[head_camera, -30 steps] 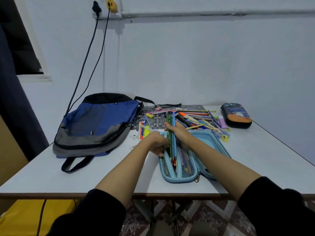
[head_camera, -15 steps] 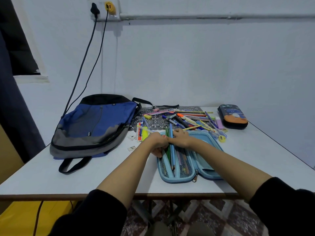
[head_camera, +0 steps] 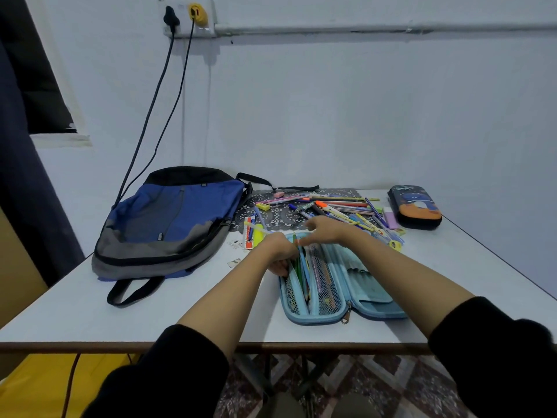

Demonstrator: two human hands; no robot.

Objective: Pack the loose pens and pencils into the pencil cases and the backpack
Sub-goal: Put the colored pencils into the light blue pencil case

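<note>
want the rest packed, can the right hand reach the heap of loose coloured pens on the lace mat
Probably yes: the right hand hovers beside the heap of loose coloured pens, with nothing between them.

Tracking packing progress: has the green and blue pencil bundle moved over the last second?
Yes. The pencil bundle slid toward the person, down into the left mesh pocket of the light blue pencil case; its tips now stop short of the patterned mat.
</note>
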